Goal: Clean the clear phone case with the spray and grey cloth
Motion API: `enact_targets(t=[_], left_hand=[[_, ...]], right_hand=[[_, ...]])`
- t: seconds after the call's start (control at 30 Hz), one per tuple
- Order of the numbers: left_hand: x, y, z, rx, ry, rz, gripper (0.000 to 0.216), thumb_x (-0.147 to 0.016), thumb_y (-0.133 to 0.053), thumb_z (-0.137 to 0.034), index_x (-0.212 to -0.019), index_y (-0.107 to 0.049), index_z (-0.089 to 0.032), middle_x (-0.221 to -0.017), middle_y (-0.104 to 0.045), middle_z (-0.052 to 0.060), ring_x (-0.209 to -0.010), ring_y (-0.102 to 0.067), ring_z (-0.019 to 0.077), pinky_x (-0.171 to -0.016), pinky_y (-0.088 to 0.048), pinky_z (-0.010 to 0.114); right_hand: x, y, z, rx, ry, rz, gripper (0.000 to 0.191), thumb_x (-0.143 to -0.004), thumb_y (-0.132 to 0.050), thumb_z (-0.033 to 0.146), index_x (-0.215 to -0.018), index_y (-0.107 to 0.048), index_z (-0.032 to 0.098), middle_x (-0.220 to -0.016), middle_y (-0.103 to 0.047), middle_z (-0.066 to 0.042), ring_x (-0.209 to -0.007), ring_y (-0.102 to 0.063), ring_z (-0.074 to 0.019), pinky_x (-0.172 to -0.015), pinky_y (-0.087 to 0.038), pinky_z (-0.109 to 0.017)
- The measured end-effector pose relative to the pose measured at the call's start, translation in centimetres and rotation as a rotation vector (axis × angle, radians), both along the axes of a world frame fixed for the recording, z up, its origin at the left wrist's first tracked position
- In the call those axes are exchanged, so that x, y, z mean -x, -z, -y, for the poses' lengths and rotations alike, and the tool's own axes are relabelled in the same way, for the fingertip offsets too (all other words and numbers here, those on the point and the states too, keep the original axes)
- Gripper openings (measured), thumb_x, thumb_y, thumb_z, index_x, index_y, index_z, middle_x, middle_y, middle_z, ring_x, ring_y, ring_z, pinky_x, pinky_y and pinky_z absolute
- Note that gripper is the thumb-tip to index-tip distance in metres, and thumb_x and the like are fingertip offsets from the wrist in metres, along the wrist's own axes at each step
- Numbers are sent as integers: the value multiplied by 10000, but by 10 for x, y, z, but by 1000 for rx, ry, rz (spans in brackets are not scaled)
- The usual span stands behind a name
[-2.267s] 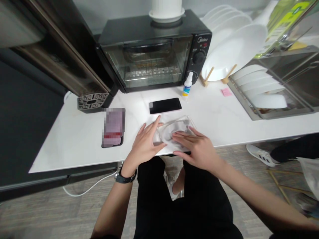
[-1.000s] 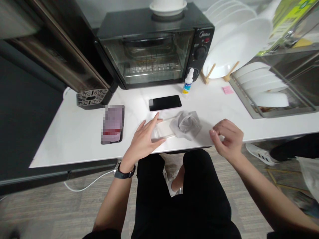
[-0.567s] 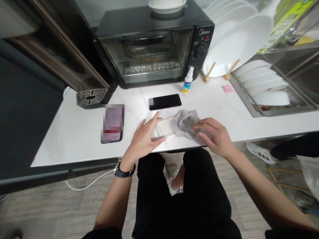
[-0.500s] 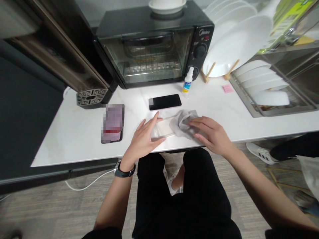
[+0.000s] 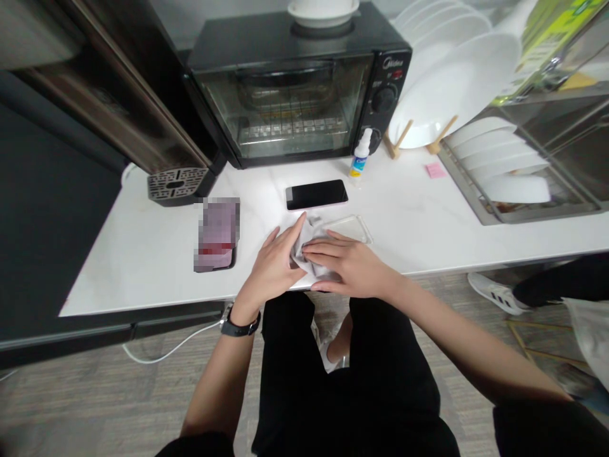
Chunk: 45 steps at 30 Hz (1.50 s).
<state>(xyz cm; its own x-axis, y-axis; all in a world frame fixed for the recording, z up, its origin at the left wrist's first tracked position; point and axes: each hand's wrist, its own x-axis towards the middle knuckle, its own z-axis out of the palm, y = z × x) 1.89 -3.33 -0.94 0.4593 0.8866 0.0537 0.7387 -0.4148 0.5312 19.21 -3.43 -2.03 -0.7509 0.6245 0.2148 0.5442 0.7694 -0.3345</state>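
On the white counter near its front edge lies a clear phone case (image 5: 351, 226), its right end showing past my right hand. My left hand (image 5: 275, 265) grips the case's left end, thumb on the near side and fingers on the far side. A crumpled light grey cloth (image 5: 309, 233) is under the fingers of my right hand (image 5: 354, 265), which presses it on the left part of the case. The cloth and both hands hide much of the case. Just beyond lies a phone (image 5: 317, 195) with a dark screen.
A small spray bottle (image 5: 360, 158) stands before the black toaster oven (image 5: 285, 108). A purplish, pixelated phone-like object (image 5: 217, 231) lies at left, near a drip tray (image 5: 175, 184). White plates (image 5: 442, 82), a pink note (image 5: 434, 170) and a sink (image 5: 485, 212) are at right.
My right hand has slid left along the case with the cloth, up against my left hand. The case's right end is now uncovered. My left hand has stayed in place.
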Motion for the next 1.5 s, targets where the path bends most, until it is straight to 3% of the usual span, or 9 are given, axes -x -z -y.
enact_targets(t=[0.17, 0.43, 0.57, 0.73, 0.83, 1.03, 1.17, 1.33, 1.5], left_hand=[[0, -2, 1, -8, -11, 8, 749, -638, -462, -238, -1174, 61, -261, -1228, -184, -61, -1101, -218, 125, -975, -72, 296], [1, 2, 2, -1, -28, 40, 742, -652, -460, -284, -1157, 82, -326, -1169, -300, -89, -1091, -245, 135, -981, -62, 311], [0, 2, 3, -10, -31, 33, 746, -653, -457, -278, -1152, 95, -330, -1164, -305, -93, -1089, -249, 141, -980, -60, 331], [0, 0, 3, -16, -15, 23, 764, -642, -466, -259, -1155, 97, -321, -1151, -326, -83, -1085, -258, 148, -976, -79, 349], [0, 0, 1, -19, -7, 9, 788, -621, -490, -247, -1161, 80, -313, -1191, -260, -77, -1093, -242, 157, -971, -107, 350], [2, 0, -1, -25, 2, -19, 751, -638, -480, -281, -1162, 57, -322, -1216, -193, -87, -1100, -226, 135, -974, -106, 329], [0, 1, 1, -34, -24, -13, 755, -639, -476, -321, -1160, 71, -318, -1223, -176, -83, -1107, -208, 138, -973, -95, 334], [0, 2, 2, -18, -31, -6, 761, -647, -467, -331, -1150, 104, -327, -1176, -286, -80, -1094, -238, 131, -975, -80, 341], [0, 3, 3, -27, -36, 19, 758, -652, -463, -317, -1159, 100, -297, -1158, -325, -58, -1087, -254, 148, -973, -70, 350]], right_hand=[[-1, 2, -11, -36, 44, 17, 441, -728, -319, 421, -1126, -308, 231, -1127, -392, 0, -1059, -309, -151, -951, -126, -353], [-52, -10, -2, -16, 256, 44, 439, -702, -407, 355, -1121, -287, 305, -1112, -401, 38, -1014, -371, -187, -924, -185, -411], [-63, -9, 4, -7, 208, 3, 480, -651, -462, 387, -1103, -333, 293, -1090, -427, 17, -997, -388, -209, -929, -186, -402], [-42, -5, 7, 47, 45, -15, 482, -656, -450, 403, -1102, -346, 254, -1063, -456, -7, -1017, -368, -180, -935, -176, -373], [-16, -5, 4, 51, -42, -50, 495, -656, -431, 439, -1103, -338, 249, -1065, -455, -6, -1023, -358, -161, -930, -180, -364], [11, -2, -12, 21, -61, -85, 425, -687, -408, 405, -1083, -361, 260, -1063, -457, 16, -1013, -368, -162, -928, -158, -373], [-3, -2, -15, 35, 16, -126, 421, -669, -465, 336, -1070, -390, 232, -1069, -452, -5, -1001, -384, -183, -922, -174, -373], [-40, -7, -7, 6, 117, -92, 362, -643, -504, 307, -1000, -453, 275, -1028, -486, 1, -929, -451, -201, -876, -268, -379], [-64, -11, 9, 28, 149, 2, 418, -650, -480, 358, -1051, -407, 269, -1059, -459, -18, -955, -428, -209, -906, -216, -405]])
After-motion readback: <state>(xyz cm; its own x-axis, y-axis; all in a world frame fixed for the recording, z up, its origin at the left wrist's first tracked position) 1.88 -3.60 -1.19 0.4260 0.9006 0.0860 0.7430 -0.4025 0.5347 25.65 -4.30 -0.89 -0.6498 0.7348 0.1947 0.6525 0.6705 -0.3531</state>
